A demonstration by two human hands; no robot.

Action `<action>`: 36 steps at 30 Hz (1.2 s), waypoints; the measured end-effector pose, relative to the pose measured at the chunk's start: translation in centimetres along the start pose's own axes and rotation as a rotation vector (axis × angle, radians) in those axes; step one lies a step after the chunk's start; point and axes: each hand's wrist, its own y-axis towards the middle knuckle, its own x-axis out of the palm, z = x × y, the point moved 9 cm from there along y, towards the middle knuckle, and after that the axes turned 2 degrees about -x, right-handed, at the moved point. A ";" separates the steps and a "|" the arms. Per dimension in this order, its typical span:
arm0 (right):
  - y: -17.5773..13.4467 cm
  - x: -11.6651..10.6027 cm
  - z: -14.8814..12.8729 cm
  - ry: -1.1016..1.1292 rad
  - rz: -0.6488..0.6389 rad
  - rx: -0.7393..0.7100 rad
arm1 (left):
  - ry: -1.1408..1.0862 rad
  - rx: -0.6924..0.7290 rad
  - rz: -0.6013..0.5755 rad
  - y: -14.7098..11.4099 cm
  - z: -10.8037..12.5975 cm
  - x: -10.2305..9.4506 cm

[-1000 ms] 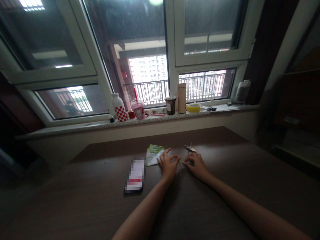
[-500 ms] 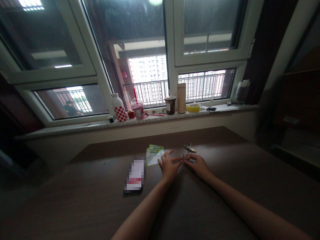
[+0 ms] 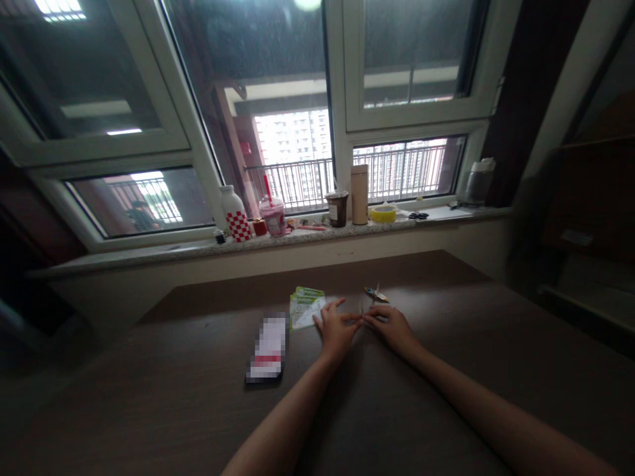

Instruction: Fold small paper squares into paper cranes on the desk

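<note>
My left hand (image 3: 341, 329) and my right hand (image 3: 394, 328) meet over the brown table, fingertips close together. Between them is a small thin piece (image 3: 362, 309) with narrow upright points; its kind is too small to make out. Both hands pinch it with thumb and forefinger, while the other left fingers spread toward the green-and-white cards (image 3: 306, 311). Just beyond my right fingers lies a small, pointed, colourful model (image 3: 377, 295) with a thin spike sticking up. Left of the cards rests a phone (image 3: 268, 350) with a blurred-out screen.
The brown table (image 3: 188, 344) reaches toward a stone windowsill (image 3: 297, 235). Along the sill stand a checked bottle (image 3: 235, 215), a pink drink cup (image 3: 272, 217), a brown drink cup (image 3: 338, 209), a tan cylinder (image 3: 360, 195), yellow tape (image 3: 383, 214) and a clear jar (image 3: 480, 182).
Both hands stay in nearly the same place. The small piece between the fingertips has turned slightly, its upright points now looking thinner.
</note>
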 end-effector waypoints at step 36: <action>-0.1 -0.1 -0.4 -0.176 0.036 -0.070 | -0.035 0.024 0.004 -0.1 0.3 0.1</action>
